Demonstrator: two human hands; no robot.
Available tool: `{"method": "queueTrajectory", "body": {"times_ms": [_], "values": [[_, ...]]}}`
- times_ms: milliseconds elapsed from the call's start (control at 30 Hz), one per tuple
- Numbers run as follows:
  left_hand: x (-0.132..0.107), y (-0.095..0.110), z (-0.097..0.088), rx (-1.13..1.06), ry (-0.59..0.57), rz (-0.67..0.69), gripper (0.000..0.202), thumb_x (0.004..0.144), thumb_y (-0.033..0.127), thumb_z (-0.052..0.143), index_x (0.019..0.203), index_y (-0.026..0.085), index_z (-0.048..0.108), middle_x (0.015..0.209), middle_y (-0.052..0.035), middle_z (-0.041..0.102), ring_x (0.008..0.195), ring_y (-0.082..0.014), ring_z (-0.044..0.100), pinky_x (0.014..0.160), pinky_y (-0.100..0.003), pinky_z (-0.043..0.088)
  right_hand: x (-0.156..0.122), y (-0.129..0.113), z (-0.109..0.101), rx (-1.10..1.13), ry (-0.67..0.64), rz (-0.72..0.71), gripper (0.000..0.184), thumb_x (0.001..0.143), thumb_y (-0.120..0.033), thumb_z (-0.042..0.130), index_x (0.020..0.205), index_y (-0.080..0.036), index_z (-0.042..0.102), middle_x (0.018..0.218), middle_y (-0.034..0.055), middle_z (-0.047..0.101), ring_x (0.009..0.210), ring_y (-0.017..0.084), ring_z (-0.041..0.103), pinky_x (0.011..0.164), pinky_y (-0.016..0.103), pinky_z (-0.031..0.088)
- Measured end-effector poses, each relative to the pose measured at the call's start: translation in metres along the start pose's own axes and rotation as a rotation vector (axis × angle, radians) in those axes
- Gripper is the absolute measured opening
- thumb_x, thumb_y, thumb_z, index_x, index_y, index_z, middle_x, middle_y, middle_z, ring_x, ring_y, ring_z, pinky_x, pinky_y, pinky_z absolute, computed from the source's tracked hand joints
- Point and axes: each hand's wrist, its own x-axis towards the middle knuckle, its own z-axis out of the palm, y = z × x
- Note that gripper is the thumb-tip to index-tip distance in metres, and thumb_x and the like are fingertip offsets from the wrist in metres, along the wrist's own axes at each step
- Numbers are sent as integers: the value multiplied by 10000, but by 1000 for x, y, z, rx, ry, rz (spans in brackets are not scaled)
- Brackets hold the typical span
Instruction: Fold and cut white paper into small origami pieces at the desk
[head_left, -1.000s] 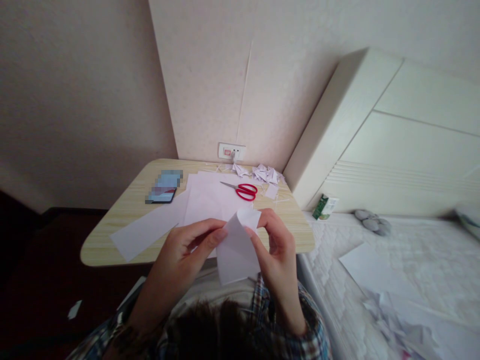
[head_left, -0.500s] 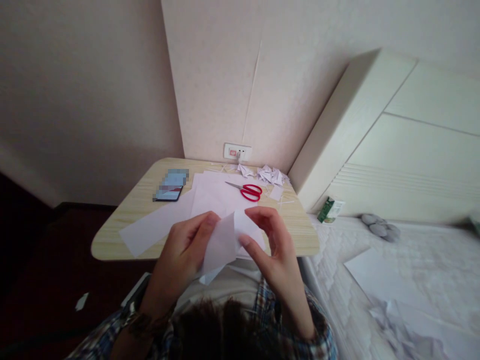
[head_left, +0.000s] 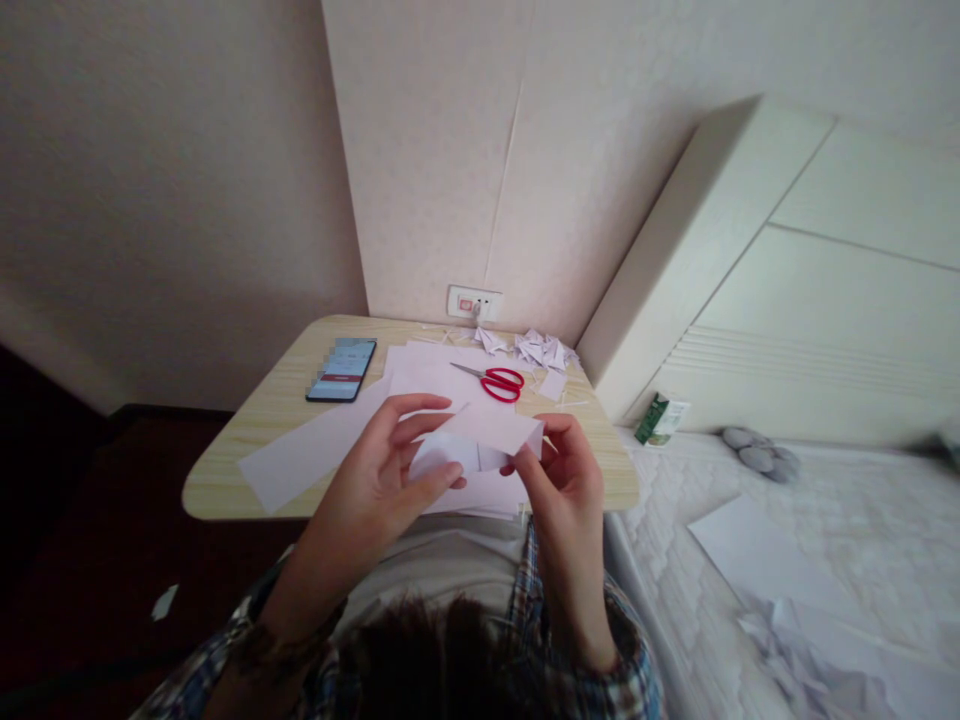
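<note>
Both hands hold one folded piece of white paper [head_left: 480,440] above the near edge of a small wooden table [head_left: 247,440]. My left hand [head_left: 390,470] pinches its left part between thumb and fingers. My right hand [head_left: 566,475] grips its right end, fingers curled. Flat white sheets [head_left: 315,450] lie on the table under and beyond the hands. Red-handled scissors [head_left: 496,381] rest on the sheets further back.
A phone [head_left: 342,369] lies at the table's back left. Several small folded paper pieces [head_left: 536,349] sit near the wall socket [head_left: 474,302]. A bed [head_left: 750,480] with a white headboard, loose paper [head_left: 757,560] and a green carton [head_left: 658,419] is on the right.
The paper has been turned from upright to lying wide and folded flatter between the hands. Both hands shifted slightly; the right hand moved further right along it.
</note>
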Motion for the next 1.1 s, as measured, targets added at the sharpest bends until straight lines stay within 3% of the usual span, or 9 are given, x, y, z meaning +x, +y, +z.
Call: {"method": "queueTrajectory", "body": {"times_ms": [200,333,433,567,733,900,1100], "values": [[-3,-1,5,166,172,132,215,734,163,659,910,229,554,983,-4,716,855,-169,730,635,-204,590,-7,2,0,-140,2,-79,131,922,-310,587,837,-212,603,789,-2,638,762,158,600,725,303,468],[-4,0,6,170,153,148,186,722,139,662,847,228,557,899,9,722,863,-181,730,628,-199,584,-7,5,2,-108,47,-223,82,911,-223,602,992,-233,591,993,38,666,948,194,634,878,377,490],[-5,4,6,120,118,111,165,742,163,656,848,235,553,851,28,722,715,-152,720,599,-212,579,-6,6,2,-146,47,-373,130,890,-138,598,968,-241,600,1101,55,639,1104,219,590,1007,453,434],[-4,7,6,81,97,76,263,701,173,689,917,260,569,720,77,665,567,-125,667,564,-214,565,-6,5,1,-242,41,-455,177,865,-71,591,891,-245,610,1070,39,616,1080,212,580,980,438,440],[-1,7,7,125,108,63,375,618,150,746,946,257,599,701,67,688,592,-144,660,541,-204,534,-9,2,3,-341,15,-535,191,878,-87,588,962,-256,616,1060,46,630,1041,214,603,939,413,473],[-7,12,11,101,150,32,301,638,190,734,918,228,630,695,40,736,660,-178,693,556,-214,487,-13,-1,1,-389,-75,-601,373,876,-32,559,1108,-306,662,1143,28,635,1081,197,608,950,374,479],[-11,11,11,200,221,129,213,632,95,656,805,205,711,755,39,756,726,-177,690,631,-222,490,-16,-5,-1,-477,-78,-672,416,875,-36,563,1146,-331,673,1092,12,666,1031,202,610,909,387,485]]}}
